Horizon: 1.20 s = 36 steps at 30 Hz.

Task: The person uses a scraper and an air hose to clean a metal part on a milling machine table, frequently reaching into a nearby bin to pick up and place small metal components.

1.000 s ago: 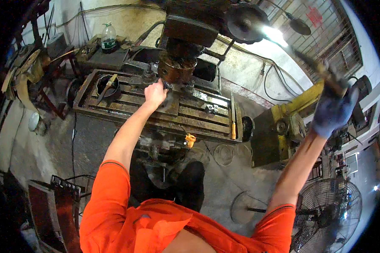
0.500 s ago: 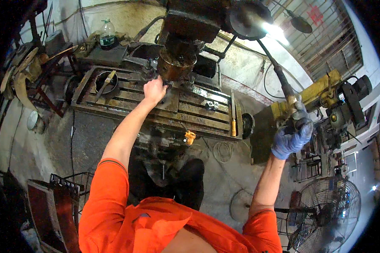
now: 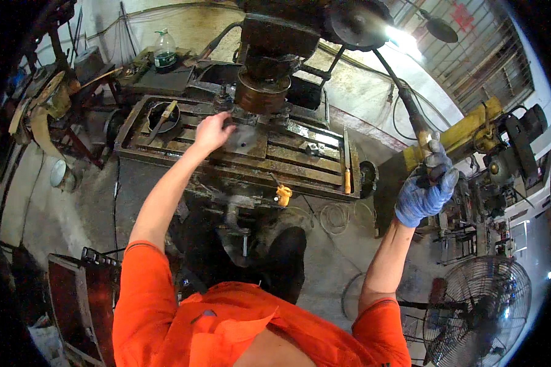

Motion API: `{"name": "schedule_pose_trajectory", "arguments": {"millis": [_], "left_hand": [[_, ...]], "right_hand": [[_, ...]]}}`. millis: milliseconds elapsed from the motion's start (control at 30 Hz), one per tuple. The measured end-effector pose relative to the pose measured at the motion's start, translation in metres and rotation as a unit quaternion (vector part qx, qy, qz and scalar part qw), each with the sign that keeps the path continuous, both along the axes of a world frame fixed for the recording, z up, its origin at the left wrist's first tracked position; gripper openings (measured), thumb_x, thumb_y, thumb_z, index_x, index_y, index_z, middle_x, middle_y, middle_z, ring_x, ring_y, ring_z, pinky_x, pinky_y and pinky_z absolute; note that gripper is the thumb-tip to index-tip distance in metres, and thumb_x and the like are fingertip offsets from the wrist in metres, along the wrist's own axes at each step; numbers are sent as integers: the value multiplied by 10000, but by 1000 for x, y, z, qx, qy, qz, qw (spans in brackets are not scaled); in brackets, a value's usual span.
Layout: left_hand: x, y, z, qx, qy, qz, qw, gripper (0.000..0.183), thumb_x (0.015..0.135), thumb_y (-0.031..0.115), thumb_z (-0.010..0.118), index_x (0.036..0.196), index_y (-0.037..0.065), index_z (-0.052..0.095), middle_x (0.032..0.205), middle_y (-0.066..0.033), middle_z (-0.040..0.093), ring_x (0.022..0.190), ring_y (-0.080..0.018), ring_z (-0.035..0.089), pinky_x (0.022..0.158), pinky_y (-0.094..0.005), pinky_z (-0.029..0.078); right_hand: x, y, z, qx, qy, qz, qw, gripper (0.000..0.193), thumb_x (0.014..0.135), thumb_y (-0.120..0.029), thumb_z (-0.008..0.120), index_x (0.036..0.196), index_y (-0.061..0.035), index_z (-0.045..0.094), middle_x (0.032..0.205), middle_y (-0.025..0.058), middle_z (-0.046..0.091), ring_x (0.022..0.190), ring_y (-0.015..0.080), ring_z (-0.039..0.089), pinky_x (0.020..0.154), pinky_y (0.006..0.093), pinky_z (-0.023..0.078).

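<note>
My bare left hand (image 3: 212, 133) hovers over the slotted machine table (image 3: 193, 160), beside a flat metal plate (image 3: 245, 139). Its thumb stands apart from the bent fingers, and nothing shows between them. The round, rust-brown spindle head (image 3: 262, 93) is above and to the right of that hand. Off to the right, my right hand (image 3: 423, 194), in a blue-grey glove, is wrapped round the grip of a long dark lever (image 3: 410, 110) that slants down from the machine.
A brush (image 3: 164, 117) rests in a dark bowl (image 3: 174, 129) on the table's left end. A yellow-handled tool (image 3: 347, 178) lies at the right end. An orange-yellow object (image 3: 283, 194) is at the front edge. A caged fan (image 3: 479, 306) stands lower right, a bottle (image 3: 164, 54) far left.
My left hand has come away from under the spindle head, toward the left and nearer to me, uncovering the plate. My gloved right hand still holds the lever. The whole view has shifted slightly.
</note>
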State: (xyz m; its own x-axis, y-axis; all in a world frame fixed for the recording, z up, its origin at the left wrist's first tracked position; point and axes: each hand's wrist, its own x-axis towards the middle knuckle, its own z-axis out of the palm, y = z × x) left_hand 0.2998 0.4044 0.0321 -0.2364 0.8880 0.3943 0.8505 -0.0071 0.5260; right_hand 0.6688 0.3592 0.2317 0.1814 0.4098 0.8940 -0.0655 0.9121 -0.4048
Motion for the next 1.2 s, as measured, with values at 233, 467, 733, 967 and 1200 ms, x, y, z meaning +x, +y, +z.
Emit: {"name": "schedule_pose_trajectory", "arguments": {"millis": [233,467,733,967,1200], "left_hand": [[-68,-105,0,-14,-104,-4,994,343,728,199,661,1002,8,584,790,-179,622,711,-275,627,632,-356,480],[-157,-231,-10,57,-161,110,979,254,779,104,615,981,-39,554,622,-74,551,501,-102,481,481,-265,385],[-257,-397,-51,18,-202,307,930,273,809,156,595,1010,-24,550,579,-66,520,449,-112,488,403,-256,387],[-289,-560,-95,-99,-47,476,872,364,760,222,637,978,-61,567,927,-172,609,835,-293,587,747,-345,450],[-296,-710,-173,-157,11,443,883,331,748,157,606,993,-34,491,717,-164,578,535,-271,569,479,-378,467]], "right_hand": [[5,4,-17,5,-18,-52,998,372,916,-316,379,701,-27,472,780,105,539,920,265,521,994,461,281],[4,8,-33,-29,34,-21,999,427,927,-346,356,768,4,543,808,99,566,894,232,511,939,415,302],[0,6,-41,27,-43,-155,987,425,925,-323,355,816,34,561,783,81,562,785,184,515,842,362,383],[9,11,-61,-38,23,-50,998,401,905,-326,371,748,4,537,849,113,571,901,218,500,982,447,266],[13,19,-53,43,-39,-93,994,459,917,-329,382,937,79,590,844,126,611,714,167,506,734,292,393]]}}
